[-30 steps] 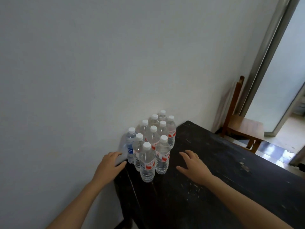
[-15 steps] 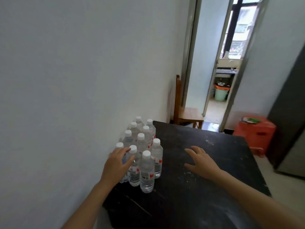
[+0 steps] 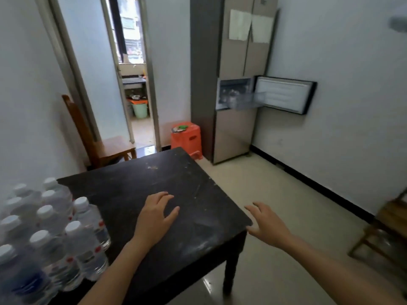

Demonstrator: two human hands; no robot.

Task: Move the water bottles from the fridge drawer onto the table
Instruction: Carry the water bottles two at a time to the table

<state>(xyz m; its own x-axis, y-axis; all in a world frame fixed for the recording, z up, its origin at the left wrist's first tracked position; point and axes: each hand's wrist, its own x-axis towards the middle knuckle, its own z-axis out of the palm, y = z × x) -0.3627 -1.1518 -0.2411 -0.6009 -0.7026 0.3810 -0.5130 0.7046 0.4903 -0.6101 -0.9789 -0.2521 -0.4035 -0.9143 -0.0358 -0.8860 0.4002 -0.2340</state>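
Observation:
Several clear water bottles (image 3: 55,234) with white caps stand clustered on the left end of the black table (image 3: 198,194). My left hand (image 3: 154,219) hovers over the table's middle, fingers loosely spread, holding nothing. My right hand (image 3: 267,227) is past the table's right corner, over the floor, fingers relaxed and empty. Across the room stands the grey fridge (image 3: 231,73) with a small door (image 3: 284,94) swung open and a clear drawer (image 3: 240,100) pulled out; its contents are too blurred to tell.
An orange plastic stool (image 3: 187,137) stands between the table and the fridge. A wooden chair (image 3: 99,139) sits behind the table by an open doorway (image 3: 132,73). Another wooden chair (image 3: 385,234) is at the right edge. Beige floor lies between table and fridge.
The view has swung right, from the bottles by the wall toward the fridge. Both hands have moved away from the bottles, the right one now off the table.

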